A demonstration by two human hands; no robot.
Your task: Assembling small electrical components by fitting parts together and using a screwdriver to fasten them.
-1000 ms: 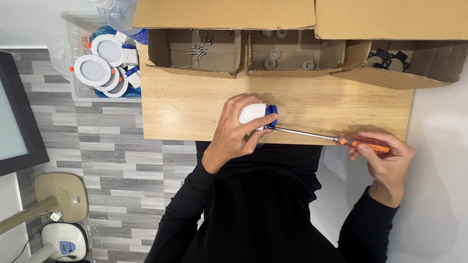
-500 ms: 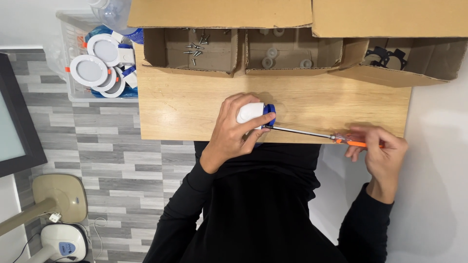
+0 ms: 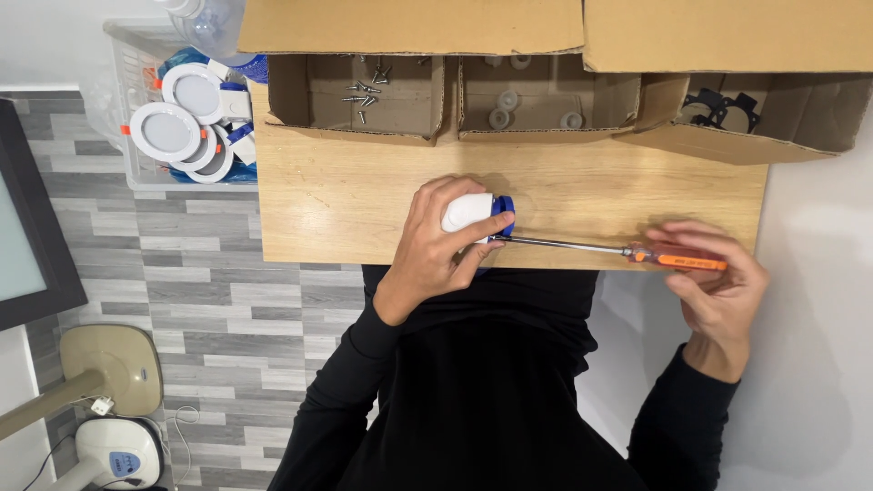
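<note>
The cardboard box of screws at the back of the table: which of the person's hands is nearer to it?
Left. The left hand grips a white and blue part just below the screw box; the right hand holds the screwdriver far right.

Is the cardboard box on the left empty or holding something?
Holding something: the left cardboard box has loose screws lying on its floor.

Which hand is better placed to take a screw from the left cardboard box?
Probably the left hand: it lies nearer the screws, though it holds the white-and-blue part. The right hand grips the screwdriver.
</note>
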